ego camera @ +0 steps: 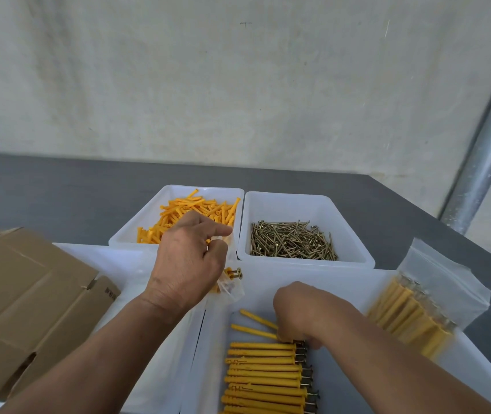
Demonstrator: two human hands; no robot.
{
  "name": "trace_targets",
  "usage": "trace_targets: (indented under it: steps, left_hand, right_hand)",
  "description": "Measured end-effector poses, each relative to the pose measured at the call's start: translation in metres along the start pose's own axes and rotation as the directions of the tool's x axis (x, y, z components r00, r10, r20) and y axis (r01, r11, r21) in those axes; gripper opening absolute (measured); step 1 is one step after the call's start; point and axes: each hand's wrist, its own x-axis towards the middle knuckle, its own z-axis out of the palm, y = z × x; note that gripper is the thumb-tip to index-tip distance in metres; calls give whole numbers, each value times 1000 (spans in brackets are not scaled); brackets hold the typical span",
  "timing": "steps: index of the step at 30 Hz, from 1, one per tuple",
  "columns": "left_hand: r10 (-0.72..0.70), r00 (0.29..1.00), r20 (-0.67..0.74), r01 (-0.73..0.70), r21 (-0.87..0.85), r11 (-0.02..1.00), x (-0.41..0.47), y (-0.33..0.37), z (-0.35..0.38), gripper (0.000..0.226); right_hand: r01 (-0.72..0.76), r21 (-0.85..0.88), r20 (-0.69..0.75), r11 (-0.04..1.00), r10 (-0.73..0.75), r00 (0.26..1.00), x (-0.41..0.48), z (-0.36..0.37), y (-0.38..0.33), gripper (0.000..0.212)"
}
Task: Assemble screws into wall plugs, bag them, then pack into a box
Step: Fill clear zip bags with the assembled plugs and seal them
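My left hand holds a clear plastic bag by its mouth, with a few yellow plugs with screws inside it. My right hand reaches down into the near white tray and pinches an assembled plug at the top of a row of yellow wall plugs with screws. Behind stand a white bin of loose yellow plugs and a white bin of brass screws.
A filled zip bag of plugs lies over the tray's right rim. Flattened cardboard boxes lie at the left on the grey table. A second white tray sits under my left forearm. A metal pole stands at the right.
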Motion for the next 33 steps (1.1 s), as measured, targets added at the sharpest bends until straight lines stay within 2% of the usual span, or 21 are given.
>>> trace_targets:
  steps: [20, 27, 31, 33]
  left_hand:
    - [-5, 1000, -1, 5, 0, 1000, 0, -1, 1, 45]
    - [-16, 1000, 2, 16, -13, 1000, 0, -1, 1, 45]
    - [-14, 1000, 2, 14, -11, 1000, 0, -2, 1, 45]
    - [-14, 1000, 4, 14, -9, 1000, 0, -2, 1, 45]
  right_hand:
    - [-44, -18, 35, 999, 44, 998, 7, 7, 6, 29]
    - [7, -36, -24, 999, -7, 1000, 6, 9, 8, 26]
    - [35, 23, -68, 999, -33, 997, 4, 2, 11, 20]
    - [67, 83, -98, 994, -59, 993, 2, -2, 14, 10]
